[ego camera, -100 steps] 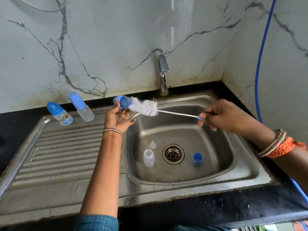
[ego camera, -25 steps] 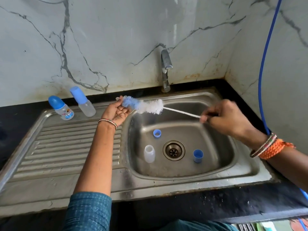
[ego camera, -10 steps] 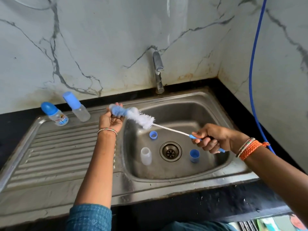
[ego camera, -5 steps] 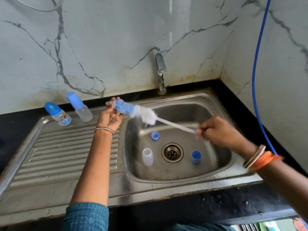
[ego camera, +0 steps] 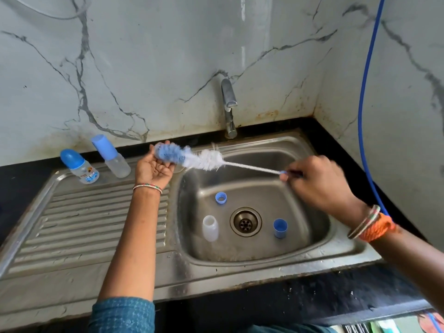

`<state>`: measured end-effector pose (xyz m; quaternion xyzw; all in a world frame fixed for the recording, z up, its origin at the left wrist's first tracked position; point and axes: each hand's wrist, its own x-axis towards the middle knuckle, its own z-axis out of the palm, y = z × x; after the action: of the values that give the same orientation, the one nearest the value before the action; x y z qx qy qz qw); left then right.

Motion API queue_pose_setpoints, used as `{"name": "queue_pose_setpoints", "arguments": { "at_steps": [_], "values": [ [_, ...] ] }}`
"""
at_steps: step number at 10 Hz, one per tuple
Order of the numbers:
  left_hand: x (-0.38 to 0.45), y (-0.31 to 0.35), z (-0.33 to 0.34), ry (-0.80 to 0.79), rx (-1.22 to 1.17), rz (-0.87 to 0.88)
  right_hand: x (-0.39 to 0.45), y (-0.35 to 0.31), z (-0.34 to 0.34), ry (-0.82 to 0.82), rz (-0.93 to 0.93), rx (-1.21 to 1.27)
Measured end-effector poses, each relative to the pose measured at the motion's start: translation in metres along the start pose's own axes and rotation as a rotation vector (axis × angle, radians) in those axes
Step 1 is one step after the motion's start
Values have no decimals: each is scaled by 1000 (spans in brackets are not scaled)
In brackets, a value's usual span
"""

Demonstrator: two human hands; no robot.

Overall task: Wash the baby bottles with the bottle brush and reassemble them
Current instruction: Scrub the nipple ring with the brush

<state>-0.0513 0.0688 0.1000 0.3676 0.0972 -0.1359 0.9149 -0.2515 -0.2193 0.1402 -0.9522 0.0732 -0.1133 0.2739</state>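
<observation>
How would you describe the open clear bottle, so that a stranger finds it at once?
Look inside the steel sink basin. Just left of the round drain stands a small clear bottle, upright and without a cap. The two other loose pieces in the basin are blue.

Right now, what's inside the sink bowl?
In the sink lie a clear bottle, a blue ring and a blue cap around the drain. The right hand hides one corner.
</observation>
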Motion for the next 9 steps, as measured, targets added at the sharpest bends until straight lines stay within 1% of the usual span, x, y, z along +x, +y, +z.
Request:
{"name": "queue_pose_setpoints", "arguments": {
  "at_steps": [1,2,3,4,5,6,7,8,9],
  "values": [
    [-6,-1,1,-104,-48,6,5,17,13,-760,680,872],
    [-3,-4,-2,-47,-3,39,3,28,35,-775,642,879],
    [1,-7,-5,126,146,43,5,16,30,-309,127,95],
    [3,-12,-3,273,252,-4,3,8,21,279,-296,-522],
    [6,-18,-3,314,254,-20,-8,1,35,381,-367,-539],
    [2,-19,-7,217,188,7,-3,6,38,-376,203,114],
    [-5,-15,-16,27,-67,30,5,26,29,-1022,608,1062],
    [-6,-8,-21,27,-116,77,8,21,16,-908,444,904],
    [-1,-10,-19,120,-26,65,4,-2,14,-465,106,232]
  ]
}}
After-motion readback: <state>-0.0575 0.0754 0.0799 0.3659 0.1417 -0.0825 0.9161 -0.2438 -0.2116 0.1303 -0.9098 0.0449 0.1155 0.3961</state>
